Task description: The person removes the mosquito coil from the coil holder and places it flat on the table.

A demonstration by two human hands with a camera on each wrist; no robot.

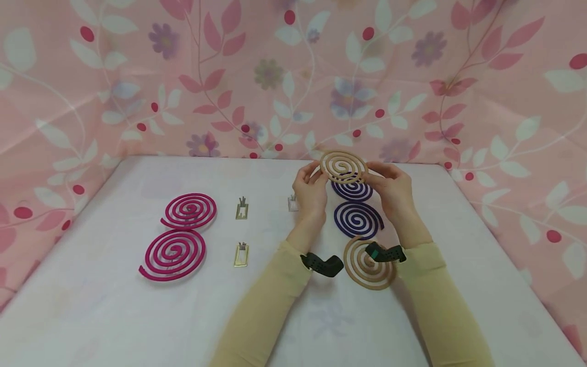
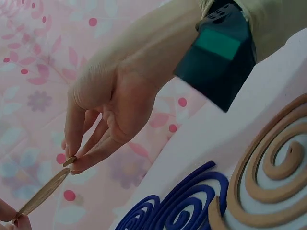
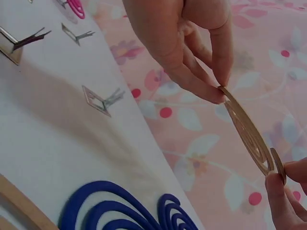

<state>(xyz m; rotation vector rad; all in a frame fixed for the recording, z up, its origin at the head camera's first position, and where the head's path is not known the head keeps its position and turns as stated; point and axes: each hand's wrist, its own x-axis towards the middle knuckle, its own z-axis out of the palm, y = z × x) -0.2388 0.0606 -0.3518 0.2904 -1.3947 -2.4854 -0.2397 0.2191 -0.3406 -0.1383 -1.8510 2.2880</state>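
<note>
Pinched at opposite edges by left hand (image 1: pixel 312 192) and right hand (image 1: pixel 393 191), fingers and thumbs closed on the rim: one raised tan coil (image 1: pixel 341 166), held up over the far part of the table (image 1: pixel 110 311).

Backdrop, largest item: pink floral cloth (image 1: pixel 270 97).

Table: covered in white.

Coils, remaining: upper magenta coil (image 1: pixel 190 208) and lower magenta coil (image 1: pixel 175 250), at left; upper blue coil (image 1: pixel 353 192), partly masked in head view, and lower blue coil (image 1: pixel 357 220); second tan coil (image 2: pixel 283 171), near the right wrist.

Stands, small, pronged: far brass stand (image 1: pixel 242 204), near brass stand (image 1: pixel 242 246), silver stand (image 3: pixel 106 102) partly behind left hand in head view.

Smallest: small curved end (image 3: pixel 278 164) at right fingertips; probably the coil's outer tip, too edge-on for certainty.

Handling, by judgement: light, equal pressure at both rims; no sideways pull, no twist, for fear of snapping or spreading the rings; tip supported, spiral kept flat.
</note>
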